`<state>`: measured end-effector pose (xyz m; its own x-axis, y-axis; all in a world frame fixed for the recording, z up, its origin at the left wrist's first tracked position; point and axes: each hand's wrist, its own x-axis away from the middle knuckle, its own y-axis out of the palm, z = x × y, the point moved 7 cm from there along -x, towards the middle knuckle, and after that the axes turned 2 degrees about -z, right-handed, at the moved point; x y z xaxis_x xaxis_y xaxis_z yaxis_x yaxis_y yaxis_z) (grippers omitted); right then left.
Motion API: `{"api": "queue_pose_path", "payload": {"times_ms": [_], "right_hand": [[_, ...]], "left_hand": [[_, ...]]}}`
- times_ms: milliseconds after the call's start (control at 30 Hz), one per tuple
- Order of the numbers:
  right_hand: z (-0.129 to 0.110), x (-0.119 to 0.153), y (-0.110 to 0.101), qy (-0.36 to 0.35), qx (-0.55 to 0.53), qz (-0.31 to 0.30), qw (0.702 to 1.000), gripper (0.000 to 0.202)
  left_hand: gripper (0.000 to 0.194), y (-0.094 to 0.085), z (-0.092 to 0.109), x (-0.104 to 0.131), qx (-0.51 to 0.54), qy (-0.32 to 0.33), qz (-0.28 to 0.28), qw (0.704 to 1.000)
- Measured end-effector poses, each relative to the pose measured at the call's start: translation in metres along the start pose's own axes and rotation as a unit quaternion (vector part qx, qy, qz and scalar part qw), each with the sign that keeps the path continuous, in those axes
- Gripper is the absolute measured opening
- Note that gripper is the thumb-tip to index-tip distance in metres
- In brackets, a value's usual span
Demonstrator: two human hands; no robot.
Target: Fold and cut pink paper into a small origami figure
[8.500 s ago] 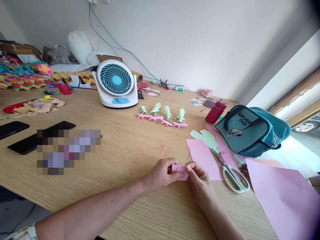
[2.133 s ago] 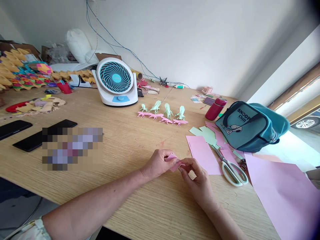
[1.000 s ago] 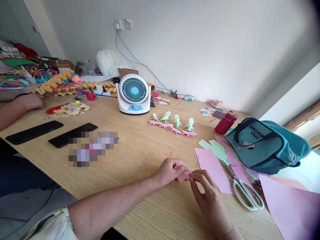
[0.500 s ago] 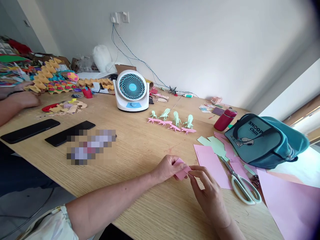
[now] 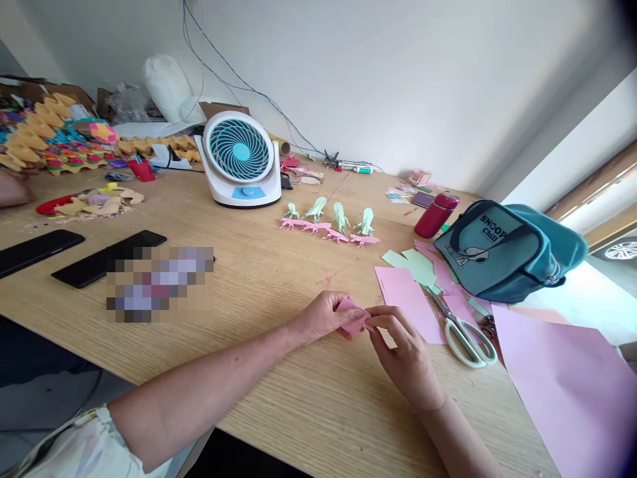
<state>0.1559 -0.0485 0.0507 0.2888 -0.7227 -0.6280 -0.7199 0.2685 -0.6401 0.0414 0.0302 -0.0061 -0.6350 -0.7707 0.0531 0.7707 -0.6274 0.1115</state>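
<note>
A small folded piece of pink paper (image 5: pixel 352 318) is between my hands above the wooden table (image 5: pixel 279 392). My left hand (image 5: pixel 323 317) grips its left side, thumb on top. The fingers of my right hand (image 5: pixel 401 348) pinch its right edge. Pink sheets (image 5: pixel 409 299) lie just beyond my right hand, with white-handled scissors (image 5: pixel 468 340) to their right. Farther back stand several green folded paper figures (image 5: pixel 340 218), with a row of pink ones (image 5: pixel 336 235) in front of them.
A fan (image 5: pixel 241 159) stands at the back. On the right are a red bottle (image 5: pixel 434 218), a teal bag (image 5: pixel 497 255) and a large pink sheet (image 5: pixel 562 372). Two black phones (image 5: pixel 112 257) lie left. Another person's hand (image 5: pixel 14 188) shows at the left edge.
The view has shifted, so most things sit higher and farther left. Both hands still hold the pink paper, with only a slight change at the right fingertips.
</note>
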Motion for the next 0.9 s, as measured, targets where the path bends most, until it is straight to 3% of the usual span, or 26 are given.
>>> {"api": "queue_pose_path", "payload": {"times_ms": [367, 900], "right_hand": [[-0.0018, 0.0002, 0.0014, -0.002, 0.024, -0.017, 1.000, 0.019], [-0.0018, 0.0024, 0.0030, -0.010, 0.037, -0.026, 0.999, 0.021]], "left_hand": [[0.050, 0.0035, -0.0001, 0.0011, 0.026, -0.006, -0.011, 1.000], [0.046, -0.0021, -0.0032, 0.0009, -0.006, -0.001, 0.015, 1.000]]}}
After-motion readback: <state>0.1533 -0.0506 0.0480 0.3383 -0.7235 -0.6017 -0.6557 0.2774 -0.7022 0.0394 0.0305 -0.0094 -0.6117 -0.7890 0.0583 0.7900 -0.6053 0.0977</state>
